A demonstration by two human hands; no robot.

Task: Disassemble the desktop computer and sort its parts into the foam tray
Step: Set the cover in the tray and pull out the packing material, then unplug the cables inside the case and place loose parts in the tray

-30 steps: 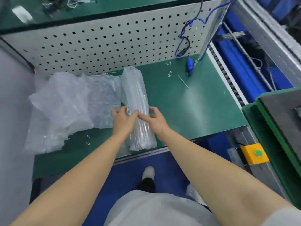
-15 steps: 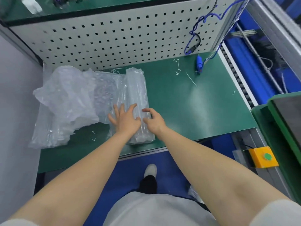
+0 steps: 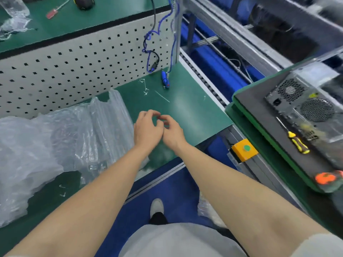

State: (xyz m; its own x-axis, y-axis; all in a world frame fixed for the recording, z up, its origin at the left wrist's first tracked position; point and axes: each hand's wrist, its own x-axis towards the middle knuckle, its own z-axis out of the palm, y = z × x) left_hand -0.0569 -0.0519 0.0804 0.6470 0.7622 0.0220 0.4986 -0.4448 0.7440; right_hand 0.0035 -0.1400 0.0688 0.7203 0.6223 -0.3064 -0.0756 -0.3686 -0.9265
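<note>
A desktop computer [image 3: 306, 106] lies at the right on a dark foam tray [image 3: 259, 115] with a green rim, its vented rear panel facing me. A yellow-and-black screwdriver [image 3: 297, 140] lies on the tray beside it. My left hand [image 3: 146, 130] and my right hand [image 3: 171, 131] hover close together above the green bench mat [image 3: 185, 112], fingers loosely curled and holding nothing. Both are clear of the air-cushion packaging [image 3: 105, 127] to their left.
Crumpled bubble wrap [image 3: 31, 151] covers the bench's left side. A white pegboard [image 3: 74, 65] closes the back, with blue cables [image 3: 154, 51] and a blue tool [image 3: 165, 80] hanging by it. A yellow button box [image 3: 244, 152] sits at the conveyor edge. An orange object [image 3: 326, 178] lies on the tray's near corner.
Both hands have let go of the air-cushion roll and moved right, off it, over bare mat. The view has swung right, bringing the computer and tray into sight.
</note>
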